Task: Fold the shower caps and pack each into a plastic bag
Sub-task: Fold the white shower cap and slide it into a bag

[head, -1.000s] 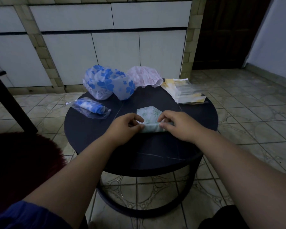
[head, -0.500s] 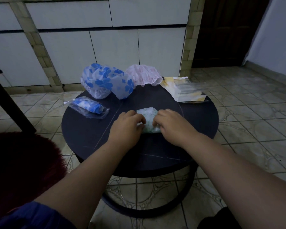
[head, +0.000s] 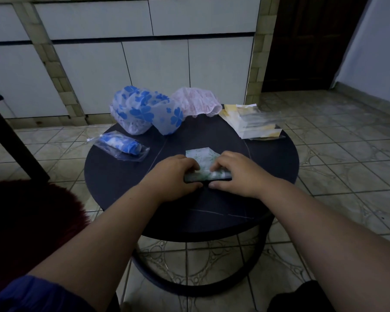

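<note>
Both hands, left hand (head: 175, 174) and right hand (head: 235, 172), pinch the pale green-printed folded plastic shower cap (head: 203, 162) lying between them (its near edge rolled) on the dark round table (head: 126, 183).

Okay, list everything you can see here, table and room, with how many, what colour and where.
green-print shower cap: one, pale green, table centre, near edge rolled up under both hands
blue-flowered shower caps: a loose pile, count unclear, white with blue flowers, far left of table
pink shower cap: one, pale pink, far edge, beside the blue pile
packed shower cap in bag: one, blue in clear plastic, left edge of table
empty plastic bags: a stack, clear with yellow backing, far right of table
round table: one, dark
cabinets: white, behind the table
door: dark, back right
left hand: grips the roll
right hand: grips the roll
</note>
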